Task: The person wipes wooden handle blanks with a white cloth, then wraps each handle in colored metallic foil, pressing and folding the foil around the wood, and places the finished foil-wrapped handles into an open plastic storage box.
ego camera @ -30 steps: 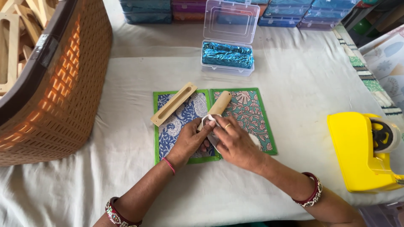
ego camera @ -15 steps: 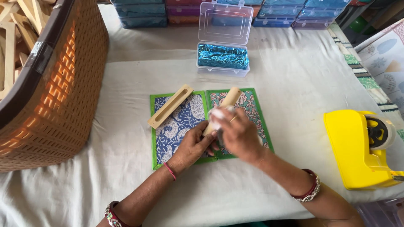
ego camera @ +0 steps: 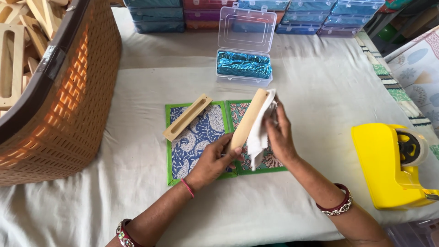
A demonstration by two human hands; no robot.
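L hand [ego camera: 211,161] is clamped on the near end of a long wooden piece [ego camera: 247,121], fingers wrapped round it, holding it tilted w/ the far end pointing up and away. R hand [ego camera: 280,135] is closed on a white cloth [ego camera: 259,132], pressing it against the right side of the wooden piece; cloth hangs down alongside it. Both are held just above the counter [ego camera: 137,151], which is covered w/ a whitish sheet.

Under the hands lie two patterned fabric mats w/ green borders, side by side and touching: a blue-and-white mat [ego camera: 194,137] on the left, a teal-and-red mat [ego camera: 256,158] on the right, partly hidden by the hands. A 2nd wooden block w/ a long slot [ego camera: 187,117] lies diagonally across the far-left corner of the blue mat.

Farther back, centre: a clear plastic box [ego camera: 243,77] w/ lid standing open, shiny blue wrapped stuff inside. Along the far edge, a row of closed storage boxes [ego camera: 256,7] in blue, teal and dark red shades.

Far left: big orange-brown woven basket [ego camera: 59,114] w/ dark rim, holding more slotted wooden pieces [ego camera: 13,59]. Right, well apart from the hands: yellow tape dispenser [ego camera: 393,164] w/ a roll in it.

Both wrists carry bangles; L one also has a red thread.
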